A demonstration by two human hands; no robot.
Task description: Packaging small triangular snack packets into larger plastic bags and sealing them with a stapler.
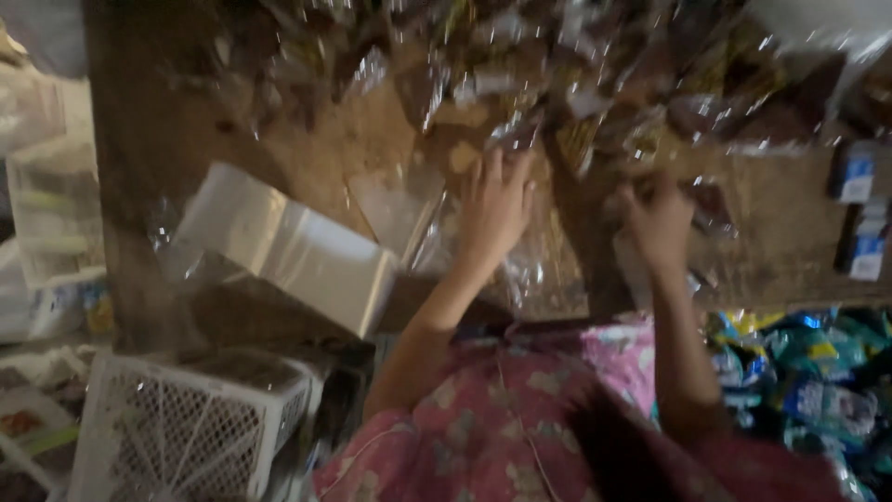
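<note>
Head view, blurred: the left hand (pixel 494 209) lies flat on a clear plastic bag (pixel 520 270) spread on the brown table (pixel 353 139), fingers (pixel 492 167) stretched out and loose, gripping nothing. Just to its right the right hand (pixel 660 223) rests on another crinkled wrapper (pixel 711 204); whether its fingers pinch it I cannot tell. Beyond both hands a heap of shiny packets (pixel 576 65) covers the far table. Left of the left hand lies a stack of clear bags (pixel 297 246). A white mesh basket (pixel 177 428) stands lower left. Blue-and-white boxes (pixel 859 209) sit at the right edge, with coloured packets (pixel 808 372) below them
</note>
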